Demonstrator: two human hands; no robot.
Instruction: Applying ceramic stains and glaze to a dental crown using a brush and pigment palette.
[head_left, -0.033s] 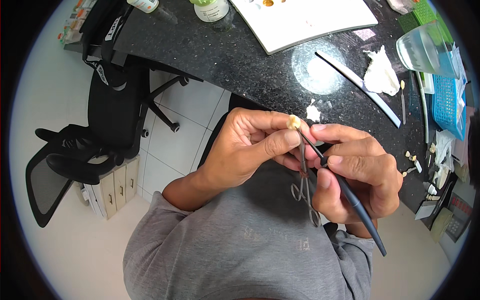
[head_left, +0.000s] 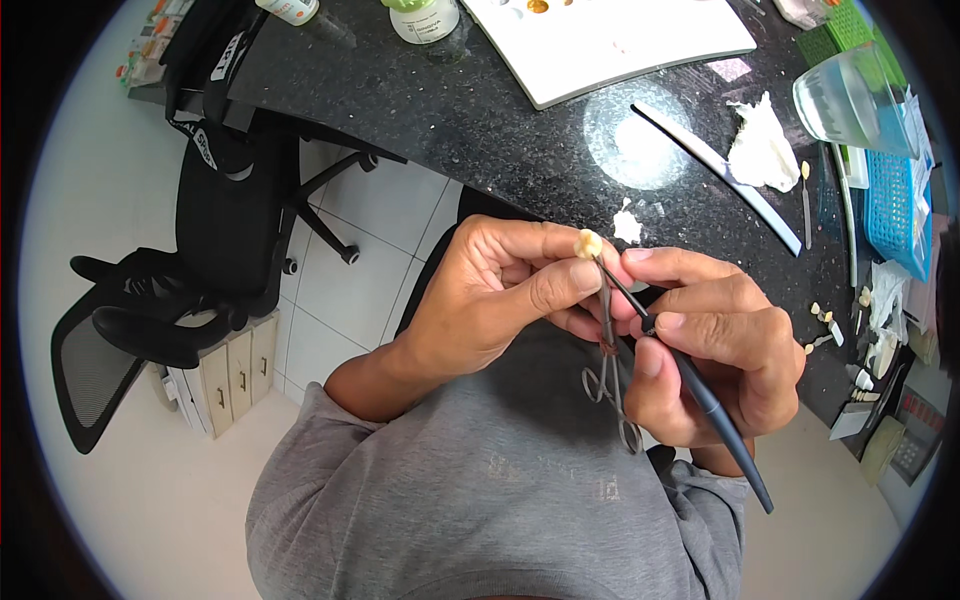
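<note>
A small yellowish-white tooth crown (head_left: pixel 588 243) sits at the tip of a scissor-handled metal clamp (head_left: pixel 612 380), in front of my chest. My left hand (head_left: pixel 480 310) is closed round the clamp's shaft, thumb and forefinger just below the crown. The clamp's ring handles hang down toward my grey shirt. In a pen grip, my right hand (head_left: pixel 735 345) holds a slim dark-handled brush-like tool (head_left: pixel 712 405). Its thin tip reaches the lower edge of the crown; whether it ends in bristles or a point is too small to tell.
On the speckled black table (head_left: pixel 450 120) lie a white palette (head_left: pixel 610 70), crumpled tissue (head_left: pixel 765 145) and a long pale strip (head_left: pixel 715 165). A water glass (head_left: pixel 840 105), blue basket (head_left: pixel 890 215) and tooth-shade tabs (head_left: pixel 826 318) are at right. A black chair (head_left: pixel 235 205) stands left.
</note>
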